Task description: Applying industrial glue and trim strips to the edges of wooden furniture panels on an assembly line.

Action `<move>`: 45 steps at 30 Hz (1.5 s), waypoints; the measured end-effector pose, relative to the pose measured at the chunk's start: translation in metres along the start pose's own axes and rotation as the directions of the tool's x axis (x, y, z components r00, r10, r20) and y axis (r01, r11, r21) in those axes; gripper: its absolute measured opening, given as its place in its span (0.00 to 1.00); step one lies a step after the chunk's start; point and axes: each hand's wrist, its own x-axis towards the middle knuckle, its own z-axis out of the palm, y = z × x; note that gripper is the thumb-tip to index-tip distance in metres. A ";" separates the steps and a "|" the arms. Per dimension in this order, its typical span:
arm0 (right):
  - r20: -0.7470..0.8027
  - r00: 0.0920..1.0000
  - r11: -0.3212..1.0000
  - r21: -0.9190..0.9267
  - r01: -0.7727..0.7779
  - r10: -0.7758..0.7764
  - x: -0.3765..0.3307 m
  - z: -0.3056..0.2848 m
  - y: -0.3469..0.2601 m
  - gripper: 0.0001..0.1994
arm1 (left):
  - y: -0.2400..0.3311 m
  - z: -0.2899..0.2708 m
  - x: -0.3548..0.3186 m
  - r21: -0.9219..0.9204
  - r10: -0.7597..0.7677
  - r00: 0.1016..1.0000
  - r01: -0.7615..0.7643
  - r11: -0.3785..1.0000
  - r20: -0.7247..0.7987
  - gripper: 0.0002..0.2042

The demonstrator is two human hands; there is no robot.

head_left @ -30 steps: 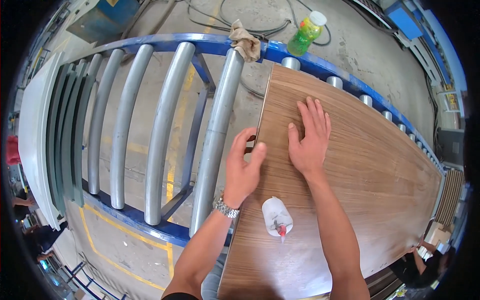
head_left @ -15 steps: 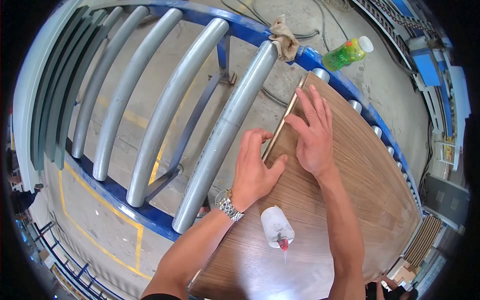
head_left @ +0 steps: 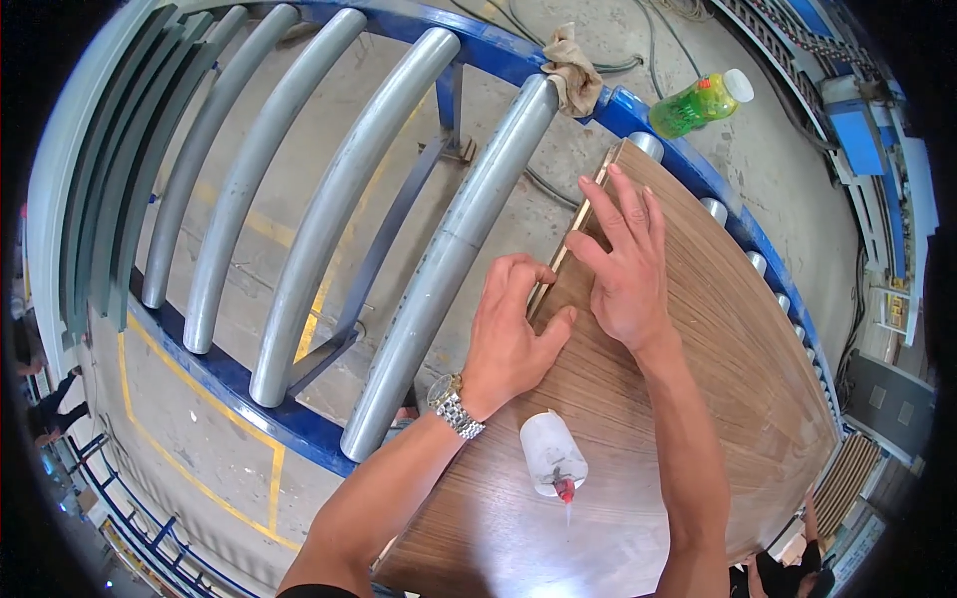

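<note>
A brown wood-grain panel [head_left: 738, 369] lies in front of me, with a pale strip [head_left: 570, 242] along its left edge. My left hand [head_left: 510, 339] is at that edge, a metal watch on its wrist. Its fingers curl over the side and its thumb rests on the top face, so it grips the panel; the fingertips are partly hidden. Farther along, my right hand [head_left: 628, 269] lies on the panel with fingers spread, the index finger and thumb reaching the edge strip. Between my forearms a white bottle [head_left: 553, 453] with a red nozzle tip lies on the panel.
Left of the panel is a blue conveyor frame with several metal rollers [head_left: 449, 269]. A beige cloth [head_left: 571, 72] and a green drink bottle [head_left: 703, 104] sit on its far rail. Dark cables cross the floor beyond. Another person [head_left: 793, 573] is at the lower right.
My right index finger has shifted slightly outward at the strip. My left hand stays almost in place. At the lower right the other person's arm has come up.
</note>
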 end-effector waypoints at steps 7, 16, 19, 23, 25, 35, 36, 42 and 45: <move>0.006 0.994 0.993 -0.031 0.113 -0.113 0.006 -0.003 0.001 0.16 | 0.003 -0.004 0.002 -0.033 0.000 1.000 0.000 0.999 -0.008 0.20; 0.071 0.980 0.980 -0.056 0.188 -0.184 0.014 -0.008 0.002 0.14 | 0.001 -0.001 0.000 -0.087 -0.037 0.999 0.037 0.996 0.001 0.20; 0.079 0.987 0.987 -0.059 0.147 -0.142 0.013 -0.009 0.001 0.14 | 0.001 0.002 -0.002 -0.120 -0.055 0.998 0.057 0.991 0.018 0.21; 0.072 0.986 0.987 -0.055 0.153 -0.149 0.013 -0.010 0.000 0.16 | 0.001 0.005 -0.005 -0.116 -0.058 0.998 0.059 0.992 0.007 0.21; 0.102 0.982 0.985 -0.062 0.163 -0.156 0.015 -0.011 0.000 0.15 | 0.001 0.005 -0.005 -0.113 -0.047 0.999 0.047 0.993 0.001 0.20; 0.344 0.902 0.961 -0.003 0.277 -0.259 0.046 -0.026 0.006 0.23 | -0.001 0.001 -0.002 -0.083 -0.039 0.999 0.038 0.996 -0.014 0.20; 0.346 0.908 0.968 0.005 0.250 -0.236 0.045 -0.027 0.006 0.24 | -0.001 0.001 -0.002 -0.086 -0.040 0.999 0.038 0.996 -0.019 0.20; 0.368 0.909 0.978 0.005 0.209 -0.196 0.049 -0.031 0.003 0.24 | 0.002 -0.005 -0.001 -0.055 -0.059 0.998 0.058 0.997 -0.028 0.19; 0.378 0.903 0.976 0.008 0.217 -0.204 0.052 -0.029 0.001 0.23 | -0.002 -0.006 -0.002 -0.038 -0.050 0.998 0.049 0.998 -0.036 0.19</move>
